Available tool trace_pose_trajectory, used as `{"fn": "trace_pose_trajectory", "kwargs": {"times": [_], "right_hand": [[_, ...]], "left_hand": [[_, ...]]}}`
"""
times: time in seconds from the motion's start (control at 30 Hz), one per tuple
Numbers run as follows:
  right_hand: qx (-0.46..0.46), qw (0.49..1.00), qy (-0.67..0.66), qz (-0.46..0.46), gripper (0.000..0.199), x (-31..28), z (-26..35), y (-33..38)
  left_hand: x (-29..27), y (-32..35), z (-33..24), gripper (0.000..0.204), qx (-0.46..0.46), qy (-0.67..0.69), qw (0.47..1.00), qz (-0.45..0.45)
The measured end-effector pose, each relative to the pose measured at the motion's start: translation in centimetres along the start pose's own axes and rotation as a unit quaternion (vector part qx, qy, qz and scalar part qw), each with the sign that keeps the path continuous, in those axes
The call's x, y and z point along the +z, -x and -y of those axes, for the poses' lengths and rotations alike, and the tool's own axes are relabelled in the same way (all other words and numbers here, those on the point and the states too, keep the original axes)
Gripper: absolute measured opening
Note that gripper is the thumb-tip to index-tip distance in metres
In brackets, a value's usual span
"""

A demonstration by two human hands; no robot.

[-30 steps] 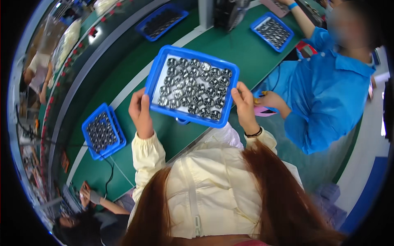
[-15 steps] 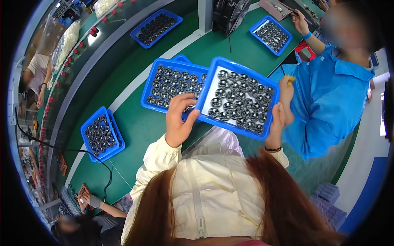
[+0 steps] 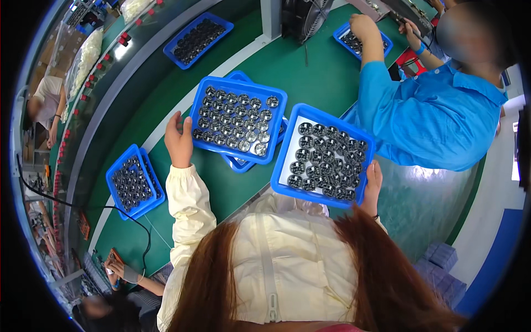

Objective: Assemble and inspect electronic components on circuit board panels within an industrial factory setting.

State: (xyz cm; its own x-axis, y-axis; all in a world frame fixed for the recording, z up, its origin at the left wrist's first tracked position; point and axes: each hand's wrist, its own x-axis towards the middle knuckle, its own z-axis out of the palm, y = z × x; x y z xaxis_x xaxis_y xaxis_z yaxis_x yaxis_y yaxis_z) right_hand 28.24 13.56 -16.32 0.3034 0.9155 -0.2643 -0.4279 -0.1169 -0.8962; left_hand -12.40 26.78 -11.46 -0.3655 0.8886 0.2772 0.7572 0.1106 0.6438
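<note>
My right hand (image 3: 373, 185) grips the right side of a blue tray (image 3: 323, 201), with part of the hand hidden under it. Rows of round dark, shiny parts (image 3: 321, 157) lie on the tray's white base, more crowded toward its right. My left hand (image 3: 180, 145) holds nothing; its fingers are apart beside the left edge of a second blue tray (image 3: 235, 154), and I cannot tell if the thumb touches the rim. Similar round parts fill that tray in rows. It rests on another blue tray (image 3: 239, 167), turned at a different angle and mostly covered.
Two stacked blue trays (image 3: 133, 213) sit on the green table (image 3: 207, 191) to the left. Another blue tray (image 3: 198, 40) is at the back, near a black fan (image 3: 304, 19). At right, a person in blue (image 3: 420, 116) reaches into a far tray (image 3: 337, 34). A black cable (image 3: 83, 202) hangs at left.
My left hand has left the held tray and moved left to the stacked tray. The held tray has come slightly lower, toward me. The person in blue now reaches toward the far tray.
</note>
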Motion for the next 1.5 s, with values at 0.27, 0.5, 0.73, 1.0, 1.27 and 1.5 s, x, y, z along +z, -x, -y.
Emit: {"fn": "trace_pose_trajectory", "kwargs": {"times": [0.27,0.5,0.73,1.0,1.27,1.5], "right_hand": [[0.011,0.999,0.035,-0.039,0.018,-0.6,-0.4,0.4],[-0.022,0.998,0.021,-0.059,0.018,-1.0,-1.6,0.8],[-0.014,0.993,-0.006,-0.116,0.016,-0.4,-3.1,2.0],[0.022,0.989,-0.049,-0.138,0.017,-0.5,-3.7,1.3],[0.028,0.986,-0.042,-0.156,0.016,0.1,-4.0,1.2],[0.026,0.992,-0.033,-0.122,0.016,0.9,-3.9,1.1]], "left_hand": [[1.7,1.0,1.8,0.036,-0.128,0.234,0.962,0.054],[1.8,1.8,2.1,0.031,-0.134,0.244,0.959,0.045],[1.9,1.4,3.5,0.029,-0.108,0.299,0.947,0.045],[2.0,-0.5,6.0,0.033,-0.174,0.339,0.924,0.042],[2.1,-1.5,5.4,0.027,-0.199,0.369,0.906,0.064],[1.7,-1.9,4.7,0.031,-0.170,0.312,0.929,0.105]]}}
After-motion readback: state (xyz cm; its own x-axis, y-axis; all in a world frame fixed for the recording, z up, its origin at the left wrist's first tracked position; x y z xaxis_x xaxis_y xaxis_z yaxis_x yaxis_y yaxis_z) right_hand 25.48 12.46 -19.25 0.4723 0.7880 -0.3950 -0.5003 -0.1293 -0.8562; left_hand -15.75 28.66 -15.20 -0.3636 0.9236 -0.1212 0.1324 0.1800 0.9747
